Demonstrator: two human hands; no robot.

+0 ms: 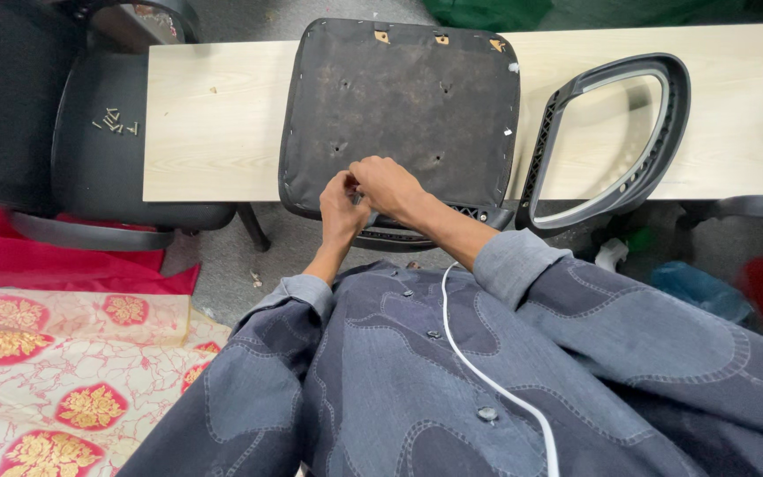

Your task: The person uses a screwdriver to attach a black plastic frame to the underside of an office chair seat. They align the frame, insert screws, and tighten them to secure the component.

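Note:
An upturned chair seat [404,102] with a dusty black underside lies on a pale wooden board [214,124]. My left hand [341,205] and my right hand [389,185] meet at the seat's near edge, fingers pinched together over something too small to make out. A black plastic armrest loop [615,141] is joined to the seat's right side and rests on the board.
A black chair [108,150] stands to the left with several loose screws [115,122] on its seat. Red cloth and a red-and-gold patterned sheet [55,371] cover the floor at lower left. A white cable [487,371] runs down my blue shirt.

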